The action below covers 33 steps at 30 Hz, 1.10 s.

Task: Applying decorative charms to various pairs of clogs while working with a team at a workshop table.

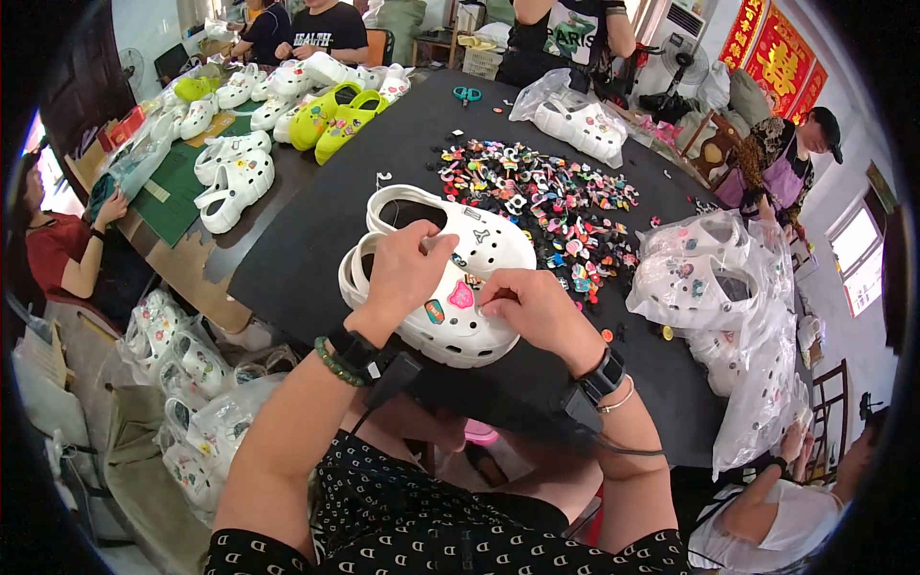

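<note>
Two white foam clogs lie side by side on the black table in front of me. On the nearer clog (467, 337) sit a pink charm (462, 294) and a green-and-orange charm (435, 311). My left hand (407, 275) grips this clog by its opening, with the fingertips partly hidden inside. Over its toe, my right hand (533, 305) has thumb and forefinger pinched together against the holed top; whatever is between them is too small to make out. The farther clog (508, 247) carries a few charms near its opening.
A heap of loose colourful charms (546, 192) spreads just beyond the clogs. Teal scissors (467, 94) lie farther back. Bagged white clogs (695, 287) stand at the right, another bagged pair (580, 129) at the back. Lime clogs (335, 120) are at far left. Several people work around.
</note>
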{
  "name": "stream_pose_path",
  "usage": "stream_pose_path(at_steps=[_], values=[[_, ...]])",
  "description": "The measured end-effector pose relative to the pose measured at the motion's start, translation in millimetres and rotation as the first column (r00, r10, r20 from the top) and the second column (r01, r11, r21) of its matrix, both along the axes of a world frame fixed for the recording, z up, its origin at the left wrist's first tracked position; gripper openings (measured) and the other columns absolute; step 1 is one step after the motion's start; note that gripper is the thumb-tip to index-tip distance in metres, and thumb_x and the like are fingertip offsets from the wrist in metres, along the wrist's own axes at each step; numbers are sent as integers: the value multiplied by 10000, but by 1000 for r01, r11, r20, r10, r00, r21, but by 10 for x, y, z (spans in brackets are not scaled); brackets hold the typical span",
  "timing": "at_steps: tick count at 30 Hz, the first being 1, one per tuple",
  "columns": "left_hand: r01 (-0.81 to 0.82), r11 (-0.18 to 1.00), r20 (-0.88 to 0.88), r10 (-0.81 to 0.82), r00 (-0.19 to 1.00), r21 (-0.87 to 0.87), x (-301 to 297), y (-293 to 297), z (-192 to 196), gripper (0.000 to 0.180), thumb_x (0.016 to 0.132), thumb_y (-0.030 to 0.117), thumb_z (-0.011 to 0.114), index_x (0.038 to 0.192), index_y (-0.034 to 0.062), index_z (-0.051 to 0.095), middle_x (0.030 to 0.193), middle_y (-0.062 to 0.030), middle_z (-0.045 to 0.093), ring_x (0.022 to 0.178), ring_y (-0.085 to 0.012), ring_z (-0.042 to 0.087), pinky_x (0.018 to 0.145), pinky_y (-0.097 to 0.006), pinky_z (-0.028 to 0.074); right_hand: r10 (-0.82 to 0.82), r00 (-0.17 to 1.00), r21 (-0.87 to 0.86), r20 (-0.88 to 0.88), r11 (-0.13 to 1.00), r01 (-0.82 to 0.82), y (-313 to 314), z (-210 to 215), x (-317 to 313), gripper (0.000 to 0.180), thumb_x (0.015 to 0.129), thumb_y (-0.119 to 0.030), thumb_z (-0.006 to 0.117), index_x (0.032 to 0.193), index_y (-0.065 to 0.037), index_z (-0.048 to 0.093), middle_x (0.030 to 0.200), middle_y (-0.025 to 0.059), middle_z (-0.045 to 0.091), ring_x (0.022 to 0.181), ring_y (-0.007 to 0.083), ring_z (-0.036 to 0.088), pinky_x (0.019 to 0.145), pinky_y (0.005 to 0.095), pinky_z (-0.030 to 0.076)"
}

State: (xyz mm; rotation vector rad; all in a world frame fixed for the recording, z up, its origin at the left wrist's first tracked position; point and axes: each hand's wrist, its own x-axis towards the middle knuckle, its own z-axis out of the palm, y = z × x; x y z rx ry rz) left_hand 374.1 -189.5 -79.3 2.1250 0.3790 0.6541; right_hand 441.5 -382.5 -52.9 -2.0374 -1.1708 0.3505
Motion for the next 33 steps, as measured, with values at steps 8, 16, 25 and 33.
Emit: stream_pose_path(at_steps=[8,16,25,33], values=[[29,1000,18,-29,999,-9,2,5,-6,335,866,295,672,877,-39,646,649,-176,636,583,-285,629,584,-378,470,52,955,76,293,994,-78,48,-22,111,309,682,-42,792,936,-75,619,983,131,558,972,341,562,827,387,483],[39,999,135,-34,990,-33,55,20,-133,276,888,258,683,803,2,626,512,-39,488,470,-60,409,449,-297,311,-7,915,-132,402,989,66,210,-19,120,506,622,-111,844,1015,-51,531,1020,142,549,988,357,553,822,453,458],[25,999,107,-23,994,-21,79,6,-81,275,889,258,684,818,2,615,513,-45,488,466,-74,412,451,-302,321,-71,806,-87,588,985,150,265,-56,59,671,558,-114,847,1160,-86,552,1131,128,518,1146,334,482,913,478,382],[43,999,91,-42,995,-9,30,15,-98,286,884,276,688,837,-1,633,542,-63,510,475,-103,437,468,-316,335,-182,912,146,367,980,137,-121,-269,76,552,678,-151,838,1154,-105,562,1308,125,488,1263,339,418,1037,447,361]])
